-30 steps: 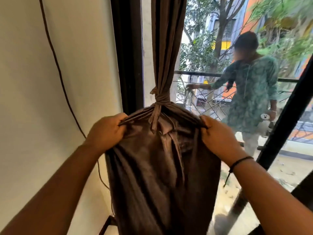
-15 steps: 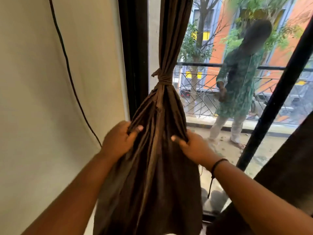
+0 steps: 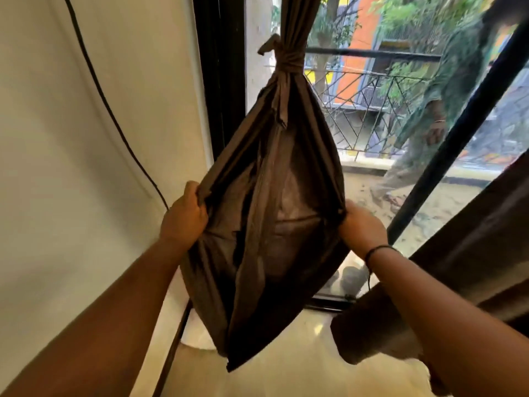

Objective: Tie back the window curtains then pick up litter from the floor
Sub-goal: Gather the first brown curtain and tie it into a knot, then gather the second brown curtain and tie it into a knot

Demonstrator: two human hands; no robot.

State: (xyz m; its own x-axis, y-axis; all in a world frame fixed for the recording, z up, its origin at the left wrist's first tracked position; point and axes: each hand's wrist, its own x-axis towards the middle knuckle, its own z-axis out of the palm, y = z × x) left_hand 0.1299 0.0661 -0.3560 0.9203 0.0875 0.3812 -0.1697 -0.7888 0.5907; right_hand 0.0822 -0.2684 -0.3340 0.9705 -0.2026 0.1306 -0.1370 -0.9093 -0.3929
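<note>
Since half a second ago both hands have slid lower and pulled apart, spreading the brown curtain (image 3: 274,213) below its knot (image 3: 287,57) at the window frame (image 3: 220,81). Left hand (image 3: 184,217) and right hand (image 3: 362,227) each pinch an outer fold. Soft, light, limp cloth, I judge; grip the gathered edges. Another curtain (image 3: 458,253) hangs loose at right.

Nothing to read here — no lettering, label, brand or number shows on the curtain (image 3: 274,196), the wall (image 3: 71,167) or the buildings outside.
</note>
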